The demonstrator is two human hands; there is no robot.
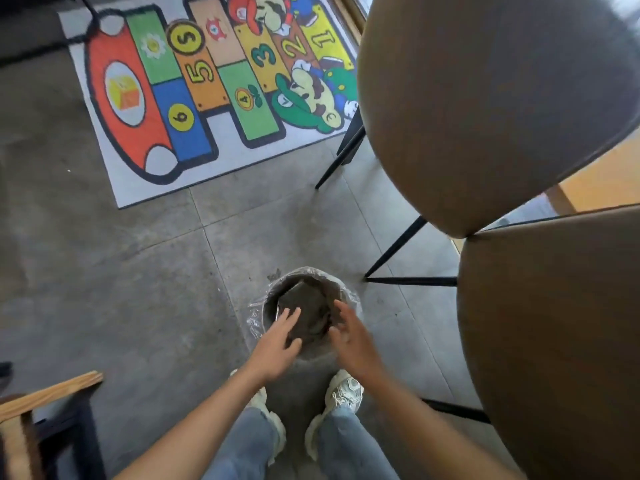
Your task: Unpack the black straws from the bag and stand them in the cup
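Note:
I am looking down at the floor. A round bin (304,282) lined with a clear plastic bag stands just in front of my shoes. My left hand (278,341) hovers over its near left rim with fingers spread and nothing in it. My right hand (351,336) is over the near right rim, fingers loosely apart, and holds nothing that I can see. Dark crumpled material lies inside the bin. No black straws, straw bag or cup are in view.
Two brown padded chair backs (485,98) (554,323) with black legs stand at the right. A colourful hopscotch mat (207,91) lies on the grey tiled floor ahead. A wooden frame (52,393) is at the lower left. A wooden tabletop edge (606,181) shows far right.

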